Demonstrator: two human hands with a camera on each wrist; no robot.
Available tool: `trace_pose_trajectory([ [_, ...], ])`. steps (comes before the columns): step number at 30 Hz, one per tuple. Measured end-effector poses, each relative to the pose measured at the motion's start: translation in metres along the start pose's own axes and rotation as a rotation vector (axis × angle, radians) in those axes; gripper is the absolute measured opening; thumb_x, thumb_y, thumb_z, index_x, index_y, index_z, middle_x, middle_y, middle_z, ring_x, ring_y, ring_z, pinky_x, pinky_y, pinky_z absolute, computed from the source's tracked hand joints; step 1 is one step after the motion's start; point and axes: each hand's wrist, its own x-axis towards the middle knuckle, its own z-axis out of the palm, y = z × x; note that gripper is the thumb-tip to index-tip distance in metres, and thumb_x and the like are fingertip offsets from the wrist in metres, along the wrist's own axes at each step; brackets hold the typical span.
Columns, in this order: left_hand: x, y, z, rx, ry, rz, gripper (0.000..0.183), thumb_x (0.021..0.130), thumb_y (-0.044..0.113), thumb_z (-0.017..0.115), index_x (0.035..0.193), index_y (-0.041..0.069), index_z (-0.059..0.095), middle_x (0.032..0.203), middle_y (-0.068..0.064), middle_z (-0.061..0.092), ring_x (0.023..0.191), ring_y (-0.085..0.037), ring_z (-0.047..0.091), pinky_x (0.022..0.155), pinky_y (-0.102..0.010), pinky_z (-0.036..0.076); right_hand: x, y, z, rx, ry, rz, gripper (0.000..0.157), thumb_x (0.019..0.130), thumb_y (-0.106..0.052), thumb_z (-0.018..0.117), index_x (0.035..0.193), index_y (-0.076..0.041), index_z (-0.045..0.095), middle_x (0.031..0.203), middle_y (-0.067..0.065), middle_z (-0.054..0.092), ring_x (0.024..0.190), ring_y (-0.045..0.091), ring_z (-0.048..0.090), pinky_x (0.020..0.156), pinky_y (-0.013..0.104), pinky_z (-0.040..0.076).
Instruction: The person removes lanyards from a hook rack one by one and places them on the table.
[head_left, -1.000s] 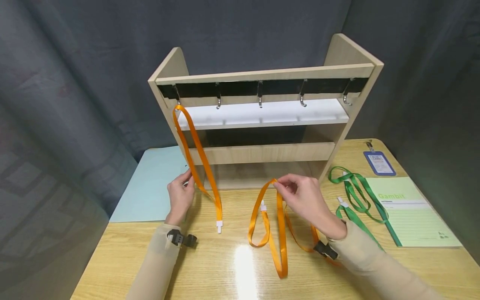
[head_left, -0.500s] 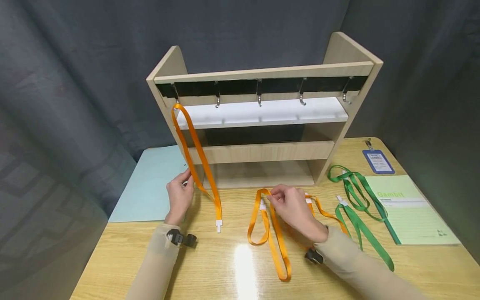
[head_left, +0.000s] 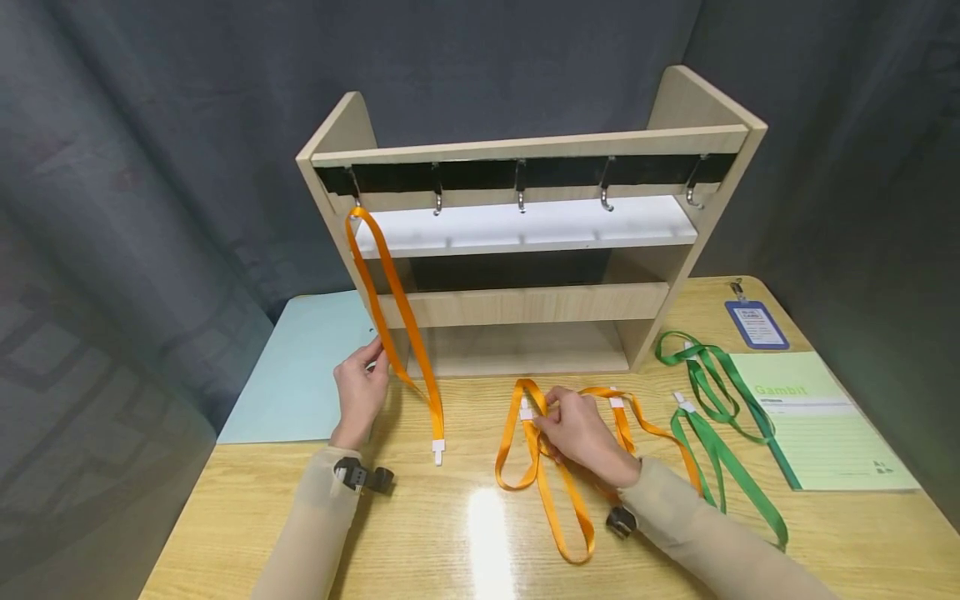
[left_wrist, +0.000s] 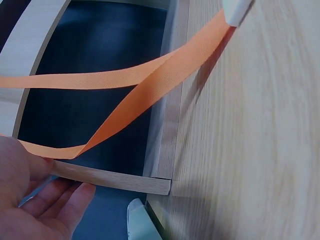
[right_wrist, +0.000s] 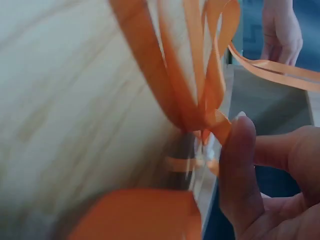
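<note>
An orange lanyard (head_left: 405,308) hangs from the leftmost hook of a wooden rack (head_left: 525,308), its white clip (head_left: 438,452) dangling low. Beside this strap, my left hand (head_left: 360,396) grips the edge of the rack's left side panel (left_wrist: 115,181), thumb on one side and fingers on the other. My right hand (head_left: 581,433) is low over the table, pinching a second orange lanyard (head_left: 551,508) near its white clip (head_left: 526,408). Beyond that hand lies another orange lanyard (head_left: 667,433), partly hidden by the hand and sleeve.
Several metal hooks (head_left: 521,200) line the rack's upper rail. To the right lie two green lanyards (head_left: 712,367), a green notebook (head_left: 832,425) and a blue badge holder (head_left: 757,325). A light blue folder (head_left: 300,375) lies at the left, partly behind the rack.
My right hand has lowered the orange strap toward the table and shifted nearer the clip, uncovering the lanyard behind it. The left hand and the hanging lanyard have stayed put.
</note>
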Motion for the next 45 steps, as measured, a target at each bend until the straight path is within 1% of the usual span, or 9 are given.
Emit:
trace_pose_trajectory([
  [8, 0.001, 0.001, 0.0, -0.008, 0.013, 0.016, 0.026, 0.09, 0.001, 0.062, 0.115, 0.0, 0.069, 0.099, -0.015, 0.07, 0.081, -0.024, 0.068, 0.07, -0.037, 0.057, 0.002, 0.008, -0.004, -0.126, -0.027, 0.021, 0.038, 0.089, -0.018, 0.069, 0.116, 0.007, 0.056, 0.043, 0.001, 0.053, 0.033, 0.017, 0.051, 0.035, 0.024, 0.037],
  [15, 0.001, 0.001, 0.001, -0.003, 0.014, 0.013, 0.026, 0.091, 0.001, 0.061, 0.116, 0.001, 0.068, 0.099, -0.015, 0.07, 0.083, -0.024, 0.068, 0.07, -0.037, 0.057, 0.005, 0.006, -0.015, -0.128, -0.018, 0.016, 0.059, 0.091, -0.021, 0.066, 0.135, 0.012, 0.044, 0.042, 0.003, 0.052, 0.032, 0.019, 0.051, 0.029, 0.02, 0.03],
  [18, 0.001, 0.001, 0.001, -0.005, 0.011, 0.008, 0.026, 0.091, 0.001, 0.06, 0.116, 0.001, 0.068, 0.1, -0.015, 0.07, 0.083, -0.024, 0.068, 0.071, -0.036, 0.057, 0.006, 0.007, -0.018, -0.123, -0.032, 0.031, 0.062, 0.092, -0.02, 0.066, 0.138, 0.012, 0.04, 0.044, 0.004, 0.054, 0.033, 0.019, 0.053, 0.03, 0.021, 0.033],
  [24, 0.001, 0.001, 0.0, -0.012, 0.017, 0.024, 0.026, 0.091, 0.001, 0.061, 0.116, 0.0, 0.068, 0.099, -0.015, 0.07, 0.083, -0.024, 0.068, 0.07, -0.036, 0.057, 0.006, 0.007, -0.026, -0.088, -0.039, 0.066, 0.057, 0.091, -0.019, 0.067, 0.134, 0.011, 0.045, 0.048, 0.007, 0.057, 0.035, 0.02, 0.054, 0.034, 0.03, 0.045],
  [28, 0.001, 0.001, 0.0, -0.015, 0.013, 0.019, 0.026, 0.091, 0.002, 0.061, 0.116, 0.0, 0.068, 0.1, -0.016, 0.069, 0.084, -0.026, 0.068, 0.07, -0.038, 0.057, 0.005, 0.003, -0.033, -0.112, -0.029, 0.054, 0.058, 0.09, -0.021, 0.068, 0.133, 0.011, 0.046, 0.049, 0.005, 0.057, 0.036, 0.021, 0.055, 0.035, 0.03, 0.046],
  [33, 0.0, 0.0, 0.0, -0.01, -0.001, -0.007, 0.027, 0.092, 0.003, 0.061, 0.117, 0.001, 0.068, 0.102, -0.015, 0.069, 0.085, -0.024, 0.068, 0.072, -0.036, 0.057, 0.002, -0.003, -0.038, -0.154, 0.004, -0.011, 0.058, 0.09, -0.024, 0.068, 0.134, 0.008, 0.047, 0.048, 0.003, 0.056, 0.036, 0.025, 0.055, 0.031, 0.025, 0.034],
  [37, 0.0, 0.0, 0.0, -0.011, -0.008, -0.016, 0.026, 0.092, 0.003, 0.061, 0.117, 0.002, 0.068, 0.101, -0.014, 0.07, 0.085, -0.021, 0.067, 0.072, -0.034, 0.057, -0.002, -0.01, -0.042, -0.161, 0.027, -0.073, 0.056, 0.089, -0.025, 0.069, 0.132, 0.006, 0.05, 0.054, 0.001, 0.06, 0.035, 0.021, 0.053, 0.032, 0.025, 0.034],
  [42, 0.0, -0.001, 0.0, -0.015, -0.011, -0.017, 0.026, 0.092, 0.004, 0.061, 0.117, 0.002, 0.068, 0.102, -0.014, 0.07, 0.086, -0.02, 0.067, 0.072, -0.033, 0.057, -0.006, -0.022, -0.048, -0.175, 0.096, -0.263, 0.042, 0.087, -0.023, 0.071, 0.118, 0.004, 0.061, 0.062, -0.008, 0.063, 0.036, 0.007, 0.048, 0.038, 0.025, 0.04],
  [45, 0.0, -0.001, 0.0, -0.017, -0.008, -0.016, 0.026, 0.092, 0.004, 0.061, 0.117, 0.002, 0.068, 0.102, -0.014, 0.07, 0.086, -0.02, 0.067, 0.072, -0.033, 0.057, -0.007, -0.032, -0.053, -0.153, 0.131, -0.372, 0.032, 0.086, -0.02, 0.073, 0.11, 0.002, 0.067, 0.067, -0.009, 0.064, 0.042, 0.004, 0.049, 0.037, 0.025, 0.04],
])
